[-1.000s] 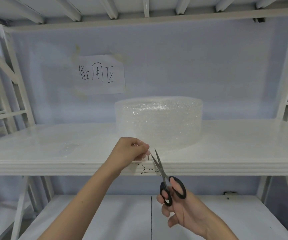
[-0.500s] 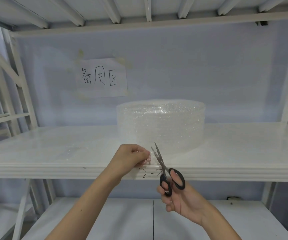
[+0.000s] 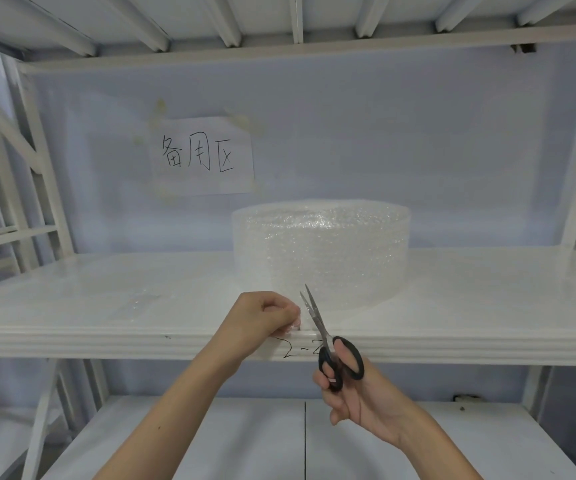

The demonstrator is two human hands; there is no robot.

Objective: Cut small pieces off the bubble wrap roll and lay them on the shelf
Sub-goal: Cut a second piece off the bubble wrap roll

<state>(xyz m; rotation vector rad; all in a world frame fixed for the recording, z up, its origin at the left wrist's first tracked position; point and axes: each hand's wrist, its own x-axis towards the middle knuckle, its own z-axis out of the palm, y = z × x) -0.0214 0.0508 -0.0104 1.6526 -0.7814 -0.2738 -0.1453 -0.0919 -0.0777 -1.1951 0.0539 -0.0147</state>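
A clear bubble wrap roll (image 3: pixel 321 251) lies flat on the white shelf (image 3: pixel 106 327), in the middle. Its loose end runs forward to the shelf's front edge. My left hand (image 3: pixel 262 320) pinches that loose end at the edge. My right hand (image 3: pixel 359 393) holds black-handled scissors (image 3: pixel 328 341) just right of the left hand. The blades are slightly apart and point up at the wrap beside my left fingers. A small clear piece of bubble wrap (image 3: pixel 141 301) lies on the shelf to the left.
A paper sign (image 3: pixel 203 155) with handwritten characters is taped to the back wall. White frame posts stand at both sides, and a lower shelf (image 3: pixel 210 441) sits below. Handwritten marks (image 3: pixel 297 349) are on the shelf's front edge.
My right hand has risen and brought the scissors closer to the shelf edge. The left hand keeps its pinch on the loose end.
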